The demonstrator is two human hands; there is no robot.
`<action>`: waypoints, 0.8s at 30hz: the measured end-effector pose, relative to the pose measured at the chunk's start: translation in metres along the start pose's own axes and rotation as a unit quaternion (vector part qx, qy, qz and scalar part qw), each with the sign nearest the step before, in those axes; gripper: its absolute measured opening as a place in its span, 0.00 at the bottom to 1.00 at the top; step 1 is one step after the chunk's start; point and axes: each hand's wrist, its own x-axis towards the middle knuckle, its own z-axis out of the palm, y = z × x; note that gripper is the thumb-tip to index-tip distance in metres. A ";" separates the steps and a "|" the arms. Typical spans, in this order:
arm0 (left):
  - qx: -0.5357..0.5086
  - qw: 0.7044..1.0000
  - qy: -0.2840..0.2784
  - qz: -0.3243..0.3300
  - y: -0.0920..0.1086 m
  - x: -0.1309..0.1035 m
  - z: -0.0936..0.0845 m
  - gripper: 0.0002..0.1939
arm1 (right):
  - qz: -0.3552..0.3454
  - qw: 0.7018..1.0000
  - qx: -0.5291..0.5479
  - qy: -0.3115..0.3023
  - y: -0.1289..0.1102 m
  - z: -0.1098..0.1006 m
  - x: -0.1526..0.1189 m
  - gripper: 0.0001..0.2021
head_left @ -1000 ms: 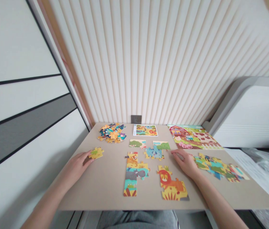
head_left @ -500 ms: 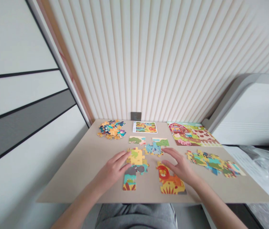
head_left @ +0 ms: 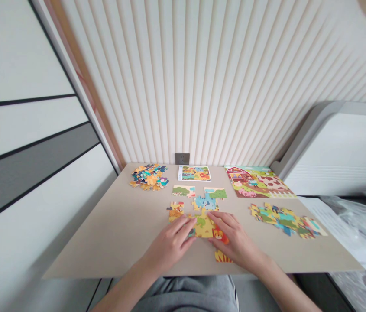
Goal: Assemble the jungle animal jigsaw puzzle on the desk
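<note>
My left hand pinches the left side of a yellow jigsaw piece with a green animal on it. A bit of teal jigsaw shows beside my left fingers; the rest there is hidden. My right hand lies over the lion jigsaw section, thumb and index finger bent round its left part, fingertips at the yellow piece's right edge. The yellow piece and the lion section meet; whether they interlock I cannot tell. Just beyond is a blue elephant section. An orange spotted-animal piece lies behind my left hand.
Two green-bush pieces lie farther back. A reference picture card is near the wall. A loose pile of pieces sits back left, a farm puzzle back right, and more pieces at right on the table.
My left hand and the yellow piece have moved right, up to the lion section. My right hand has come down onto the lion section. The orange spotted-animal piece is now uncovered.
</note>
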 end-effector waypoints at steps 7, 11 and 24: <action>0.036 0.993 0.002 -0.114 -0.055 -0.047 -0.023 0.19 | 0.125 0.989 -0.052 0.060 0.059 -0.016 -0.043 0.29; 0.043 0.990 -0.019 -0.133 -0.072 -0.071 -0.027 0.18 | 0.159 0.983 -0.061 0.061 0.081 -0.022 -0.067 0.29; 0.038 0.990 -0.129 -0.050 -0.056 -0.063 -0.030 0.25 | 0.067 0.995 0.030 -0.064 -0.014 0.024 -0.045 0.34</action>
